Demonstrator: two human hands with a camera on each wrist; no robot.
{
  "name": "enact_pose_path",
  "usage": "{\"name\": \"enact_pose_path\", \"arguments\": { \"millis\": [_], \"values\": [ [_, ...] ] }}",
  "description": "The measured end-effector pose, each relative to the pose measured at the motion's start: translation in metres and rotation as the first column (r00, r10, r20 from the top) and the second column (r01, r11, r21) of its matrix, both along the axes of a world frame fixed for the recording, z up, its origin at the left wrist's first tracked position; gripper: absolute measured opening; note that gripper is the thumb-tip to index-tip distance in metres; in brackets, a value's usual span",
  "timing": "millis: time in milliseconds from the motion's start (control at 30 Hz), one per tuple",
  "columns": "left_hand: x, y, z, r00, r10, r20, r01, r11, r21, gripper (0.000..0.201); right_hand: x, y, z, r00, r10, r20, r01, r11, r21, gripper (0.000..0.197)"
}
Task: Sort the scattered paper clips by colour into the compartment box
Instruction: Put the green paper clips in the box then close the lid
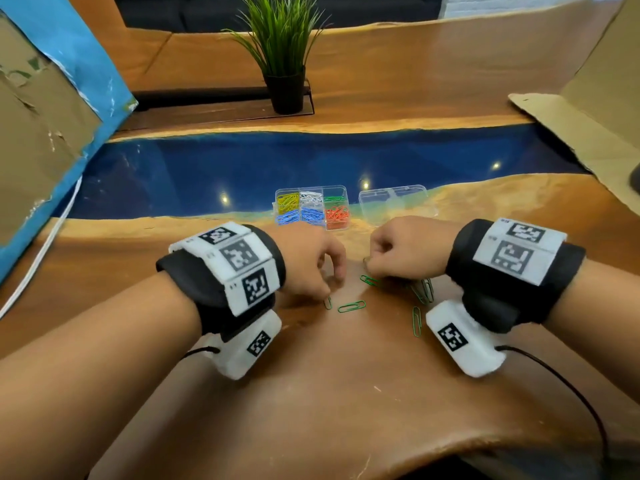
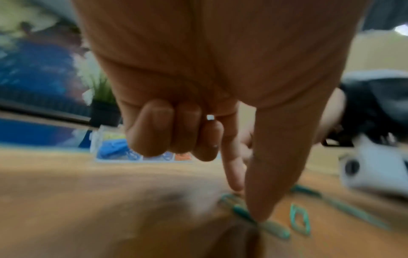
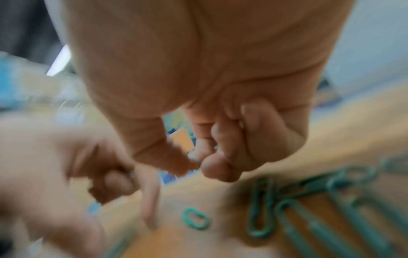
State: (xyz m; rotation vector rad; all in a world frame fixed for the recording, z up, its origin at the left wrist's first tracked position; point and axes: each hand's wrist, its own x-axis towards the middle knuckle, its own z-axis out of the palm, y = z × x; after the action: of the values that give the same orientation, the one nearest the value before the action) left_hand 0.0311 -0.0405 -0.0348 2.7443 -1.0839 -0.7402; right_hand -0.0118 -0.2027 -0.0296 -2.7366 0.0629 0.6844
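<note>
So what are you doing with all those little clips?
A person is sorting paper clips by colour into a clear compartment box. Yellow, white, blue and red clips already lie in it, and only green clips are loose on the wooden table. The left hand pinches at one green clip on the table with thumb and forefinger. The right hand is curled, and seems to pinch a clip too. The box's lid lies beside it.

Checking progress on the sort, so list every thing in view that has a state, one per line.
compartment box: open, lid off, holding yellow, white, blue, red and a few green clips.
clear lid: lying beside the box.
green paper clips: loose on the table.
left hand: thumb and forefinger at one green clip.
right hand: fingers curled; whether it holds anything is unclear.
</note>
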Motion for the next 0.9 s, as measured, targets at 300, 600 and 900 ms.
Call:
{"name": "enact_pose_path", "arguments": {
  "millis": [300, 600, 900],
  "values": [
    [-0.007, -0.005, 0.000, 0.990, -0.128, 0.053, 0.123, 0.988, 0.089, 0.005, 0.001, -0.006, -0.003, 0.903, -0.245, -0.353, 0.413, 0.275, 0.868, 0.026],
    [-0.007, -0.005, -0.002, 0.896, 0.148, -0.419, -0.234, 0.959, -0.161, 0.017, 0.002, -0.007, -0.004, 0.957, -0.256, -0.134, 0.271, 0.640, 0.719, 0.023],
    [-0.018, -0.019, -0.004, 0.999, 0.004, -0.039, -0.005, 1.000, -0.029, 0.012, -0.003, 0.011, -0.004, 0.994, 0.076, 0.080, -0.070, 0.995, -0.077, 0.008]
  ]
}}
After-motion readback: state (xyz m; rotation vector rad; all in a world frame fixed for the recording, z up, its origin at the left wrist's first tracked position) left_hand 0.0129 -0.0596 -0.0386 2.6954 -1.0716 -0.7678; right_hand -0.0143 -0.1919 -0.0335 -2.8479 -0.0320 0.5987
